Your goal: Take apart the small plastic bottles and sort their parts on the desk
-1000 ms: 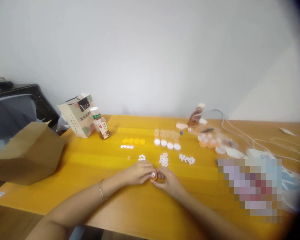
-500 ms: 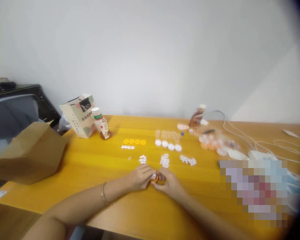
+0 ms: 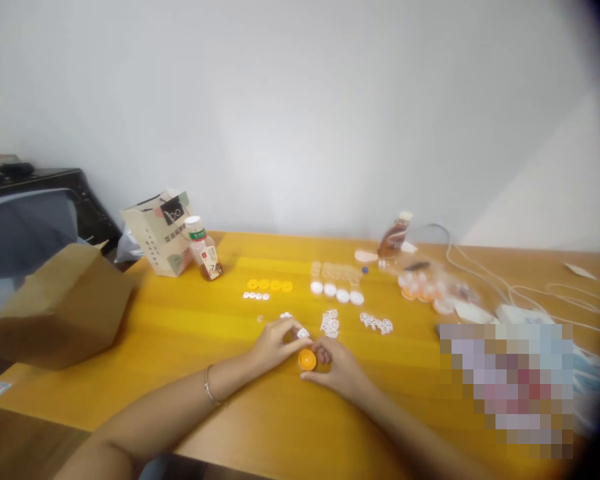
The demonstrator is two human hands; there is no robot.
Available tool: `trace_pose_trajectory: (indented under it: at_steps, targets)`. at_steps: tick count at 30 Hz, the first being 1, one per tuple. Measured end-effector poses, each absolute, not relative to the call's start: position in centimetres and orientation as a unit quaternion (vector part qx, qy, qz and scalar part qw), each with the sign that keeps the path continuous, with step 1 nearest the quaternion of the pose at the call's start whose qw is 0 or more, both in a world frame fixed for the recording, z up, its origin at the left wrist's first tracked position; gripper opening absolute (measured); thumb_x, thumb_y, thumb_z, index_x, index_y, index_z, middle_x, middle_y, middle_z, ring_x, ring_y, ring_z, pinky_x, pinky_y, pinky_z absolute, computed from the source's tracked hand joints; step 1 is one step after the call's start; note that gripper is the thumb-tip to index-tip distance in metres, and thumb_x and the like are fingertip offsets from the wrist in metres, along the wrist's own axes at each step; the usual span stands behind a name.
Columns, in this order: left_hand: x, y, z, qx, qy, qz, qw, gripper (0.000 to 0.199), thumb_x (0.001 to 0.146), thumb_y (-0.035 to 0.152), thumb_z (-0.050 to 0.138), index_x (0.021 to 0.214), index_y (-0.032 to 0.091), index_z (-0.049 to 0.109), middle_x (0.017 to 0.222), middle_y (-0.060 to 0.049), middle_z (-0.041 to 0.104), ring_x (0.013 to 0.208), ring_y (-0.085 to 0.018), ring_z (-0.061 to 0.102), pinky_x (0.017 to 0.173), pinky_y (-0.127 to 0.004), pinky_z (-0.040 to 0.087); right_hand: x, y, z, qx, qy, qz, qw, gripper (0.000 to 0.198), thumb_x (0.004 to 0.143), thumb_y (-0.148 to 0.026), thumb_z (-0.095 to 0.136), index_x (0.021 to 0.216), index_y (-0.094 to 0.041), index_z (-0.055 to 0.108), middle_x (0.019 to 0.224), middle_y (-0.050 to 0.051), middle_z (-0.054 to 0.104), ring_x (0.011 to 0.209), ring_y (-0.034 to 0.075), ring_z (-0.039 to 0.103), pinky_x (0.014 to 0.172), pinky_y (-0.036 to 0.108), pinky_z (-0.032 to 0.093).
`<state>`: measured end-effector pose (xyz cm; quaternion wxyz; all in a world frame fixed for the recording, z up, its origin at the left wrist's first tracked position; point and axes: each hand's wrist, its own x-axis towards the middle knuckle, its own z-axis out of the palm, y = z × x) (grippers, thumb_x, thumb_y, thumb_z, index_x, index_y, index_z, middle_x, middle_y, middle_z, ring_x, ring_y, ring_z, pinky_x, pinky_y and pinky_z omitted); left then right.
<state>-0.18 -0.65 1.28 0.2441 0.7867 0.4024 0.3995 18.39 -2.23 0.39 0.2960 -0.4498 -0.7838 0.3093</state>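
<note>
My right hand (image 3: pixel 337 363) holds a small round orange cup (image 3: pixel 307 360) between thumb and fingers, its orange inside facing up. Just above and left of it, my left hand (image 3: pixel 277 343) pinches a small white plastic piece (image 3: pixel 303 333), apart from the cup; its exact shape is blurred. Partly behind the left fingers lie small white discs (image 3: pixel 286 315). Beyond the hands are two clusters of white openwork plastic pieces, one nearer the middle (image 3: pixel 330 323) and one to the right (image 3: pixel 377 323).
Farther back stand rows of yellow discs (image 3: pixel 270 285), little white rings (image 3: pixel 256 296), white round parts (image 3: pixel 337 292) and clear cups (image 3: pixel 336 272). A drink bottle (image 3: pixel 205 250) and paper bag (image 3: pixel 155 233) are left, a cardboard box (image 3: pixel 60 307) nearer. Another bottle (image 3: pixel 395 237) and cables (image 3: pixel 480 263) lie right.
My left hand has moved up and slightly left off the orange cup, with a white piece in its fingers. The cup's orange inside now shows where white showed before. The right hand stays nearly still.
</note>
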Motion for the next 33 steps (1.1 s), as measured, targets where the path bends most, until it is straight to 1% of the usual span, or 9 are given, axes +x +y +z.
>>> trace_pose_trajectory:
  at_steps: [3, 6, 8, 11, 15, 20, 24, 28, 33]
  targets:
    - [-0.2, -0.5, 1.2, 0.772, 0.419, 0.403, 0.256, 0.024, 0.078, 0.039, 0.059, 0.079, 0.015, 0.060, 0.075, -0.002, 0.063, 0.070, -0.013, 0.056, 0.068, -0.023, 0.044, 18.5, -2.2, 0.7, -0.465, -0.751, 0.360, 0.302, 0.040, 0.053, -0.041, 0.076, 0.079, -0.021, 0.055, 0.061, -0.005, 0.051, 0.056, 0.011, 0.046, 0.053, 0.023, 0.039]
    - [-0.1, -0.6, 1.5, 0.769, 0.404, 0.423, 0.258, 0.023, 0.077, 0.038, 0.060, 0.081, 0.015, 0.063, 0.077, -0.003, 0.064, 0.073, -0.014, 0.056, 0.072, -0.025, 0.045, 18.6, -2.1, 1.4, -0.460, -0.703, 0.403, 0.365, 0.029, 0.069, -0.043, 0.063, 0.086, -0.020, 0.057, 0.065, -0.002, 0.056, 0.061, 0.013, 0.052, 0.059, 0.025, 0.043]
    - [0.1, -0.8, 2.0, 0.768, 0.380, 0.447, 0.257, 0.023, 0.078, 0.037, 0.060, 0.084, 0.016, 0.066, 0.080, -0.004, 0.065, 0.076, -0.015, 0.057, 0.073, -0.026, 0.045, 18.4, -1.9, 1.9, -0.440, -0.663, 0.437, 0.419, 0.027, 0.076, -0.044, 0.056, 0.089, -0.021, 0.058, 0.076, 0.002, 0.061, 0.073, 0.015, 0.057, 0.070, 0.029, 0.046]
    - [0.5, -1.0, 2.6, 0.753, 0.370, 0.475, 0.267, 0.023, 0.079, 0.034, 0.059, 0.093, 0.017, 0.067, 0.081, -0.005, 0.064, 0.076, -0.015, 0.058, 0.072, -0.027, 0.045, 17.9, -1.6, 2.6, -0.399, -0.620, 0.515, 0.439, 0.030, 0.074, -0.047, 0.058, 0.090, -0.022, 0.060, 0.088, 0.004, 0.065, 0.086, 0.018, 0.059, 0.081, 0.033, 0.046]
    - [1.0, -0.9, 3.4, 0.739, 0.381, 0.485, 0.273, 0.025, 0.080, 0.031, 0.058, 0.099, 0.016, 0.066, 0.078, -0.004, 0.062, 0.073, -0.014, 0.057, 0.069, -0.025, 0.046, 17.4, -0.9, 3.0, -0.386, -0.561, 0.579, 0.449, 0.030, 0.069, -0.048, 0.064, 0.080, -0.020, 0.063, 0.080, 0.003, 0.067, 0.078, 0.017, 0.060, 0.079, 0.033, 0.047]
    - [0.8, -0.5, 4.0, 0.761, 0.353, 0.479, 0.259, 0.026, 0.084, 0.024, 0.052, 0.107, 0.017, 0.062, 0.086, -0.005, 0.061, 0.079, -0.014, 0.057, 0.072, -0.024, 0.047, 16.9, -0.2, 3.4, -0.350, -0.472, 0.657, 0.472, 0.028, 0.065, -0.042, 0.070, 0.078, -0.019, 0.064, 0.074, 0.001, 0.066, 0.070, 0.012, 0.059, 0.074, 0.027, 0.047]
    - [0.6, -0.5, 3.7, 0.768, 0.342, 0.489, 0.233, 0.021, 0.081, 0.025, 0.056, 0.099, 0.017, 0.063, 0.087, -0.005, 0.060, 0.081, -0.014, 0.057, 0.074, -0.025, 0.048, 16.5, -0.4, 3.1, -0.361, -0.452, 0.657, 0.483, 0.024, 0.064, -0.039, 0.071, 0.075, -0.019, 0.065, 0.069, -0.001, 0.065, 0.063, 0.010, 0.057, 0.067, 0.024, 0.046]
    - [0.7, -0.6, 2.5, 0.782, 0.311, 0.496, 0.213, 0.020, 0.079, 0.027, 0.060, 0.096, 0.015, 0.060, 0.093, -0.007, 0.063, 0.088, -0.016, 0.058, 0.081, -0.029, 0.048, 16.8, -0.7, 2.4, -0.402, -0.498, 0.597, 0.484, 0.023, 0.065, -0.041, 0.069, 0.072, -0.019, 0.067, 0.064, -0.001, 0.064, 0.059, 0.011, 0.056, 0.063, 0.025, 0.046]
    - [0.5, -0.5, 1.7, 0.816, 0.299, 0.468, 0.160, 0.020, 0.083, 0.027, 0.054, 0.100, 0.016, 0.058, 0.091, -0.006, 0.066, 0.083, -0.015, 0.061, 0.077, -0.028, 0.050, 17.3, -0.9, 2.8, -0.432, -0.560, 0.533, 0.464, 0.023, 0.067, -0.044, 0.065, 0.069, -0.021, 0.070, 0.068, 0.000, 0.067, 0.068, 0.016, 0.061, 0.071, 0.030, 0.050]
